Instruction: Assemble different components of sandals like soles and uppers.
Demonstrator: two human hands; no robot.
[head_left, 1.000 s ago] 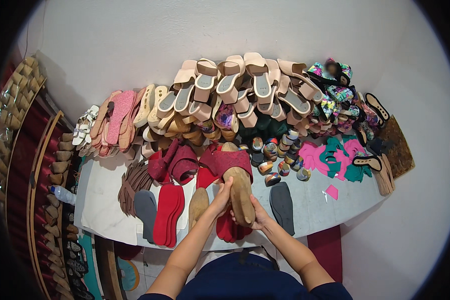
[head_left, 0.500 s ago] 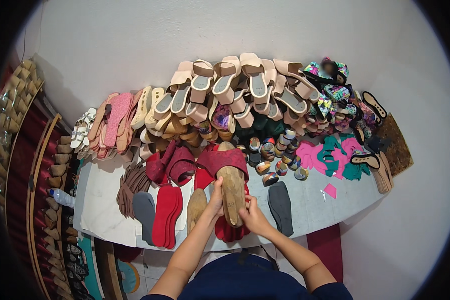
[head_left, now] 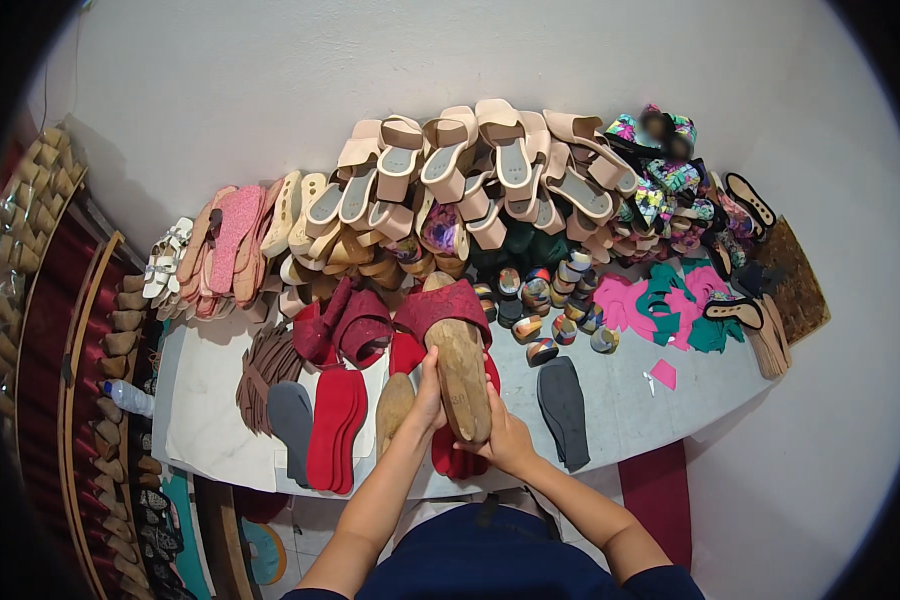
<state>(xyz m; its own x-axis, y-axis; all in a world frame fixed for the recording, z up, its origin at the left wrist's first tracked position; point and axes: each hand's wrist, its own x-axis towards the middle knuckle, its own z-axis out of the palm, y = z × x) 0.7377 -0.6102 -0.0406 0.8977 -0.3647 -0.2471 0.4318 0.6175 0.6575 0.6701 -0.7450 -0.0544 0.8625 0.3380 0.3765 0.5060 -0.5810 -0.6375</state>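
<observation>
Over the near part of the table I hold a worn wooden shoe last [head_left: 458, 375], its toe end pointing away from me. A dark red strap upper [head_left: 448, 307] wraps across its far end. My left hand [head_left: 429, 398] is closed on the last's left side. My right hand [head_left: 505, 437] grips its right side near the heel, its fingers partly hidden underneath. Red soles [head_left: 454, 462] lie beneath it. A second wooden last [head_left: 394, 405] rests just left of my left hand, and more dark red uppers [head_left: 360, 325] lie farther left.
Red soles [head_left: 335, 430] and grey soles [head_left: 291, 425] lie at left, more grey soles [head_left: 564, 412] at right. Finished heeled sandals [head_left: 447, 150] pile along the wall. Patterned heel blocks [head_left: 541, 351] and pink and green scraps [head_left: 660, 305] sit right. A shelf of lasts [head_left: 115, 365] stands left.
The last has tilted slightly and its near end has risen a little. My right hand has shifted from the last's side to farther under its heel end.
</observation>
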